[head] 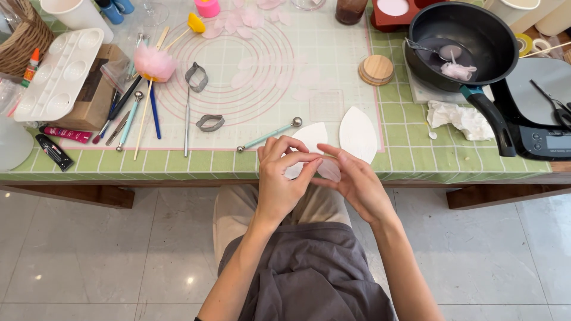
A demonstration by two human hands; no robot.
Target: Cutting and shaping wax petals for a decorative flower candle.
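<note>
Held at the near edge of the table [416,169], just above the lap: a thin, translucent pale-pink petal [329,170], pinched between both hands. Left hand [284,184] curled over it, thumb and forefinger pressed together on the petal's upper left rim. Right hand [357,181] cupped beneath, fingers [333,156] half spread and steadying the far edge.

Probably very light, soft and easily torn or creased, judging by how the light passes through. Best gripped gently by the rim with fingertip pads, never squeezed across the middle.

Just beyond the hands, on the green gridded mat: two white leaf-shaped cutouts [358,134], one partly hidden by the left hand's fingers. To their left, a ball-ended modelling tool [269,135] with a teal shaft, lying at a slant. Farther left, two metal petal cutters [209,122], brushes and a fluffy pink ball on a stick [154,63]. Far right, a black pan [470,41] with a spoon and pink scraps inside, beside a crumpled tissue [461,117].
</note>
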